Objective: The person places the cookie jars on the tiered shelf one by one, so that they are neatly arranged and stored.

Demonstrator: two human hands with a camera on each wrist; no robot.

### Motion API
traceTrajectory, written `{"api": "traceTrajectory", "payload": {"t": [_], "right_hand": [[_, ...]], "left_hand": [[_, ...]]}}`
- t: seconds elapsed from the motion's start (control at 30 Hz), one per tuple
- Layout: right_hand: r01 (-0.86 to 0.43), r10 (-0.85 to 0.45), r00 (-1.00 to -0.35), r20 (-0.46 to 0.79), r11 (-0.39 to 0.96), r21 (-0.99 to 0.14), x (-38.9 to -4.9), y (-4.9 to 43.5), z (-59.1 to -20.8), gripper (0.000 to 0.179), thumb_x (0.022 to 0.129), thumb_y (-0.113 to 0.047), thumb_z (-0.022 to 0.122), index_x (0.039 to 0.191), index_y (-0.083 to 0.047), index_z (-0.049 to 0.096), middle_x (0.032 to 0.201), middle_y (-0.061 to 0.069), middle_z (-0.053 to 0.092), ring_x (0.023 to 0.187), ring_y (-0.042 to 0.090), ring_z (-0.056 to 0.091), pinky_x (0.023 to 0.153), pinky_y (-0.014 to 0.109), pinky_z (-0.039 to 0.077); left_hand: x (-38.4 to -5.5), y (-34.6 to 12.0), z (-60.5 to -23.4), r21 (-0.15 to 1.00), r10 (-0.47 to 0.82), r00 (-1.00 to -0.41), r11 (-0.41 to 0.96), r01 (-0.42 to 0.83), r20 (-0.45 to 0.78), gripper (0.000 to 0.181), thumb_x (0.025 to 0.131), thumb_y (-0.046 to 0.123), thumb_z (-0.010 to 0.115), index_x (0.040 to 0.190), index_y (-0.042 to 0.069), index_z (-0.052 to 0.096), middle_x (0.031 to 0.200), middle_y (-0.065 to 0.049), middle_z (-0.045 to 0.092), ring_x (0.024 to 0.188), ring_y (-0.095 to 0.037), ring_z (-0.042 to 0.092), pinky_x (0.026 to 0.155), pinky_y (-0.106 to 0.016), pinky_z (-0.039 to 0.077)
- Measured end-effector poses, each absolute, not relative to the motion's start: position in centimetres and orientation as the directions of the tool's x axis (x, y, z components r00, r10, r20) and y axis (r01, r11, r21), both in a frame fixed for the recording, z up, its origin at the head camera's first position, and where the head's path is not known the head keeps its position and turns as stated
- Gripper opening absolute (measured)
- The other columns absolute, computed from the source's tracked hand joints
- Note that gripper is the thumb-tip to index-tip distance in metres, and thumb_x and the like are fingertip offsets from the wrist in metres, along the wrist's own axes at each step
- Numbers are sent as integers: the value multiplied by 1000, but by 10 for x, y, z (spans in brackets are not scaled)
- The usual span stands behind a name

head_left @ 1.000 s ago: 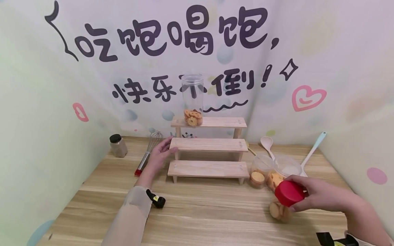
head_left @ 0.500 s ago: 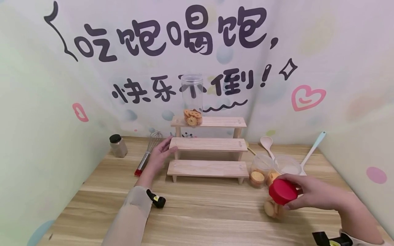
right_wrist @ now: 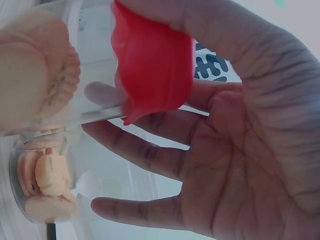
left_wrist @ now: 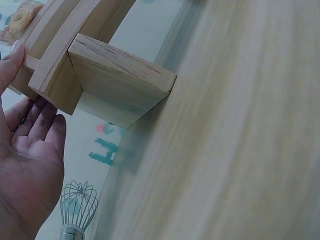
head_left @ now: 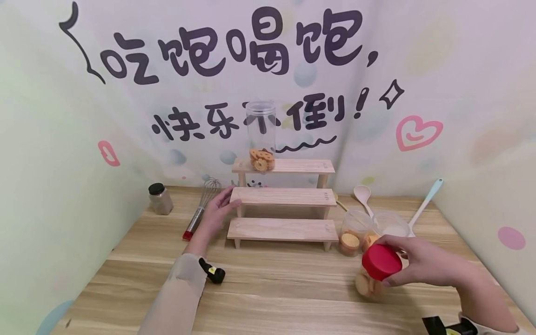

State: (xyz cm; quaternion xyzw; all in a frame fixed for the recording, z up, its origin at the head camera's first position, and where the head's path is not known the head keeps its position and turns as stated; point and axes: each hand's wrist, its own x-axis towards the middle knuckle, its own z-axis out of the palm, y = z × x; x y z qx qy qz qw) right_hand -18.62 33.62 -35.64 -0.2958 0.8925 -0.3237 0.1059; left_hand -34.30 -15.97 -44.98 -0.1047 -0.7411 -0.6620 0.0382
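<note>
My left hand (head_left: 215, 215) grips the left end of the middle step of a wooden tiered shelf (head_left: 282, 196). In the left wrist view, the thumb lies over the board and the fingers reach under it. My right hand (head_left: 433, 264) holds a clear jar of round cookies (head_left: 367, 286) by its red lid (head_left: 382, 262), right of the shelf's front. The right wrist view has thumb and fingers around the lid (right_wrist: 155, 62), with two fingers stretched out below. Whether the jar touches the table cannot be told. A tall, lidless jar (head_left: 261, 135) with some cookies stands on the top step.
Two clear tubs, one with round biscuits (head_left: 350, 243) and one (head_left: 391, 224) partly behind my right hand, stand right of the shelf. A pale spoon (head_left: 363, 195) and a blue-handled utensil (head_left: 431, 197) lie behind. A whisk (head_left: 203, 209) and black-lidded jar (head_left: 161, 200) are left.
My right hand has moved a little to the left, carrying the red-lidded cookie jar with it. My left hand stays on the shelf.
</note>
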Motion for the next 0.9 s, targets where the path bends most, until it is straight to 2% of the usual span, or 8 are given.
{"api": "traceTrajectory", "payload": {"t": [0.17, 0.3, 0.67, 0.9], "right_hand": [[-488, -598, -801, 22, 632, -602, -186, 333, -355, 46, 78, -30, 87, 115, -29, 61, 96, -11, 67, 84, 9, 63, 66, 26, 53], [-502, -599, -800, 36, 634, -588, -185, 333, -355, 47, 78, -30, 88, 116, -30, 61, 96, -12, 67, 83, 9, 63, 65, 25, 53], [-458, -603, -798, 0, 605, -651, -186, 333, -355, 46, 80, -27, 86, 120, -21, 63, 101, -9, 68, 88, 10, 65, 67, 27, 57], [-512, -614, -786, 72, 582, -632, -187, 331, -357, 49, 80, -27, 87, 123, -23, 63, 102, -11, 69, 91, 10, 65, 71, 26, 56]], "left_hand": [[-343, -161, -449, 974, 101, -975, 95, 205, 196, 69, 93, 37, 73, 153, 21, 43, 156, -10, 43, 144, -26, 39, 116, -43, 36], [-344, -161, -449, 974, 105, -974, 85, 212, 203, 70, 94, 33, 73, 154, 17, 42, 155, -12, 44, 143, -27, 40, 116, -44, 36], [-344, -161, -444, 980, 131, -977, 85, 180, 168, 68, 98, 22, 69, 156, 9, 36, 156, -17, 40, 144, -31, 38, 116, -44, 35], [-343, -160, -446, 979, 122, -975, 63, 193, 185, 67, 97, 23, 69, 156, 11, 38, 156, -15, 42, 143, -29, 39, 116, -42, 36]]}}
